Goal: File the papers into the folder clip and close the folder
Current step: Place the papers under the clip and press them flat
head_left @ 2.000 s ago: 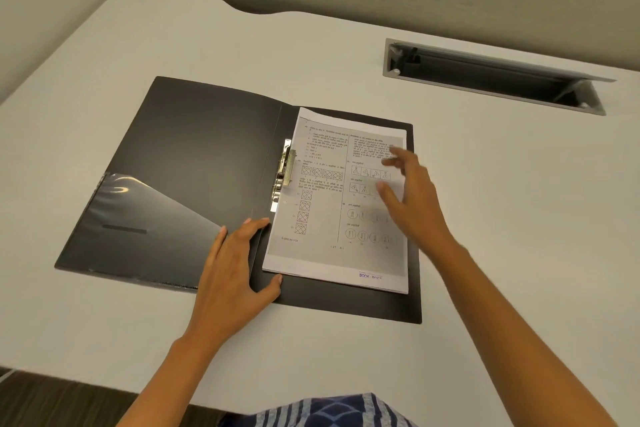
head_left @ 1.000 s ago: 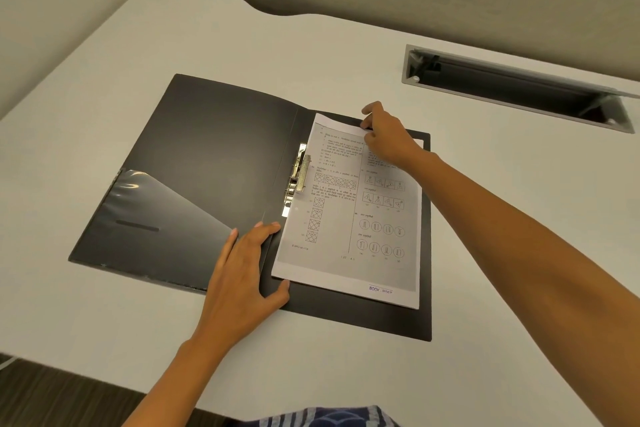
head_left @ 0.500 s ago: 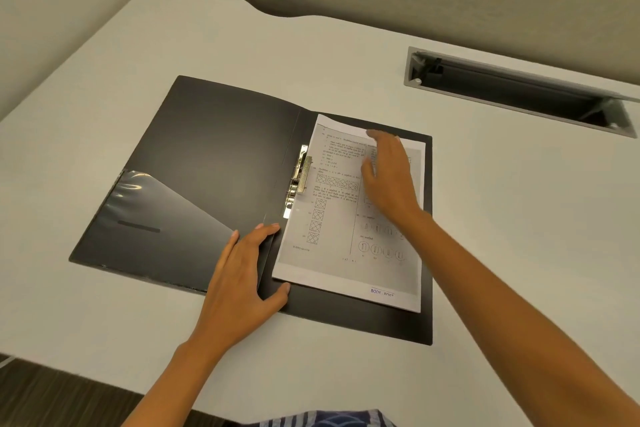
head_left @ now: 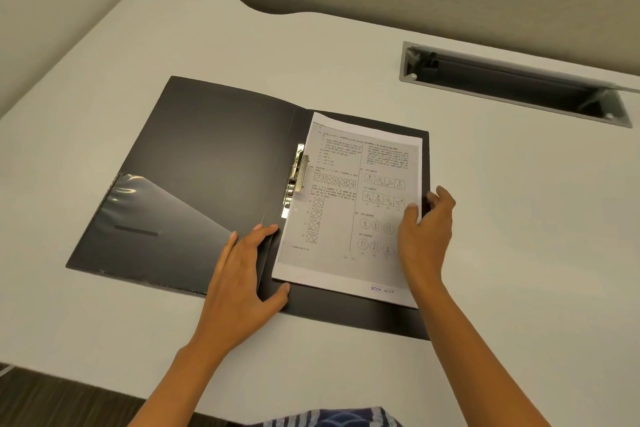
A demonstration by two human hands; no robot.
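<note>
Head view: right hand (head_left: pixel 424 239) grip pinches papers' (head_left: pixel 349 198) right edge; left hand (head_left: pixel 242 274) flat.

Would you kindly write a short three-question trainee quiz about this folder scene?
1. True or false: the black folder lies open on the white desk.
2. Which hand grips the right edge of the printed papers? A) left hand B) right hand
3. Fill in: the metal clip sits along the papers' ____ edge.

Key: 1 true; 2 B; 3 left.
</note>
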